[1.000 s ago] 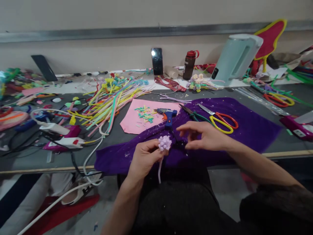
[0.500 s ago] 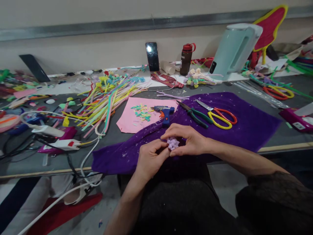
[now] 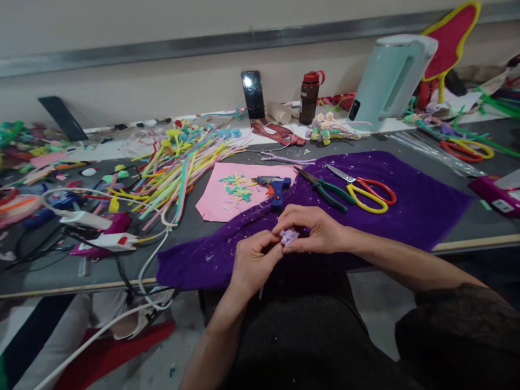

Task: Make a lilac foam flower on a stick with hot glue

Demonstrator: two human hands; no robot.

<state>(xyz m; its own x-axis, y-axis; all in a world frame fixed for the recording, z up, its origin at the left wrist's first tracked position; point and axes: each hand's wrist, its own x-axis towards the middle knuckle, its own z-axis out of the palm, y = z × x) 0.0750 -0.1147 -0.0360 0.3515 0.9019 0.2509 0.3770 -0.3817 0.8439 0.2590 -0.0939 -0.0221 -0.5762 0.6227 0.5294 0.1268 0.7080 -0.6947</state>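
Observation:
A small lilac pipe-cleaner flower (image 3: 288, 236) is pinched between my hands, above the front edge of a purple cloth (image 3: 195, 262). My left hand (image 3: 255, 259) grips it from the left, thumb and forefinger together. From the right, my right hand (image 3: 311, 229) closes on its other side with curved fingers. Just beyond my hands lies a blue glue gun (image 3: 278, 190), its nozzle over a pink sheet (image 3: 209, 200) that bears small yellow and green snippets (image 3: 239, 190). Green-handled pliers (image 3: 331, 194) and scissors with red and yellow handles (image 3: 368, 192) rest on the cloth.
Left of the pink sheet spreads a heap of pipe cleaners (image 3: 182, 162). White cables and a power strip (image 3: 117, 242) lie at the left front. Along the wall stand a phone (image 3: 252, 96), a bottle (image 3: 309, 100) and a mint kettle (image 3: 384, 81). Another person's leg (image 3: 69, 330) shows below left.
My fingers have shifted slightly around the lilac flower, and my right fingers now cover more of its top. The whole view has moved a little; the tools lie as before.

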